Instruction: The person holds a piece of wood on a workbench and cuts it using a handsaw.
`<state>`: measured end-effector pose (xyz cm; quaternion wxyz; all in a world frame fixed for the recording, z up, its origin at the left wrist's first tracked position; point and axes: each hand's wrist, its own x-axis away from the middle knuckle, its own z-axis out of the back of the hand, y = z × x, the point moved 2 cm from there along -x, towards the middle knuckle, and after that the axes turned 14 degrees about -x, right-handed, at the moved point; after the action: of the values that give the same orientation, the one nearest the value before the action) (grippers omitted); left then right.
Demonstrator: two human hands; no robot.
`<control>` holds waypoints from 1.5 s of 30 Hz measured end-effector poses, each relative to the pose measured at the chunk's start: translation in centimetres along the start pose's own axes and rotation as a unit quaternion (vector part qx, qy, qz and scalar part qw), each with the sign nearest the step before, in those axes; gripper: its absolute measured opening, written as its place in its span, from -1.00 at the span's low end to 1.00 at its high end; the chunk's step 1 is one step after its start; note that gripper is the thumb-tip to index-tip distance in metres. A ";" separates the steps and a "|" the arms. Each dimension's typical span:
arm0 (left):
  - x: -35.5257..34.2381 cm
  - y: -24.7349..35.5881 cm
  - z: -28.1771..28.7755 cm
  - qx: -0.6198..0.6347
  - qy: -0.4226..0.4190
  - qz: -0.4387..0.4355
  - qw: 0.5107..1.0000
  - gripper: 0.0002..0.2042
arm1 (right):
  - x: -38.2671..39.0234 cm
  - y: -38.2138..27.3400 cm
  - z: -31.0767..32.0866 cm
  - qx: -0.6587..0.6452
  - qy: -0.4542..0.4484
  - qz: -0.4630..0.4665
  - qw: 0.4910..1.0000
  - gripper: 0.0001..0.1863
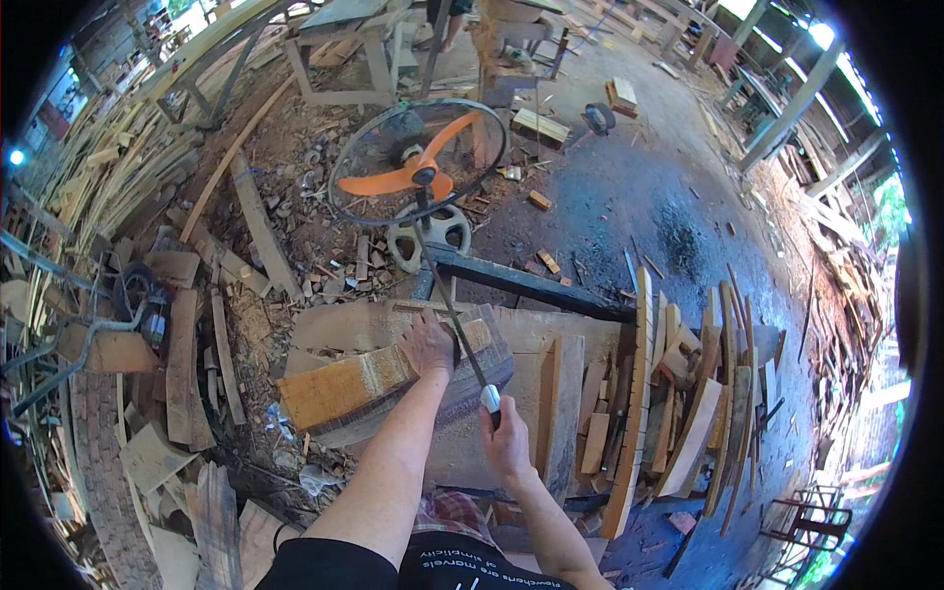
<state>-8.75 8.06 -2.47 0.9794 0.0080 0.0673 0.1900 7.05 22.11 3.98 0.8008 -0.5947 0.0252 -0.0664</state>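
Note:
A thick pale wooden block (329, 393) with a yellowish end lies angled on a board work surface (344, 320). My left hand (426, 349) grips the top of the block, forearm reaching up from the lower edge. Just to its right, my right hand (504, 438) is closed round the light-coloured handle of a long, narrow saw (470, 354), whose blade slants up and away across the block. Whether the blade sits in a cut is hard to make out.
An orange-bladed fan (425, 175) stands beyond the work surface, behind a dark beam (531, 285). Long offcuts (708, 413) crowd the right side. Timber piles and scraps (147, 157) cover the left. A metal-framed chair (806, 521) is at lower right; a person's legs (452, 25) show far back.

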 end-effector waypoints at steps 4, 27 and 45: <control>-0.2 -0.6 0.3 0.003 -0.016 0.012 1.000 -0.81 | 6.4 0.8 2.9 0.027 -0.010 0.007 1.000 -0.82; 0.3 0.1 0.6 0.036 0.037 0.011 0.999 -0.79 | 5.6 -1.6 3.8 0.033 -0.022 -0.019 0.999 -0.84; 0.4 -0.2 0.7 0.072 -0.026 0.024 0.997 -0.78 | 1.2 1.0 1.8 0.028 -0.058 -0.012 0.998 -0.82</control>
<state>-8.16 8.01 -1.81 0.9728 0.0846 0.0552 0.2083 8.49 23.92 3.59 0.8165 -0.5750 -0.0297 -0.0419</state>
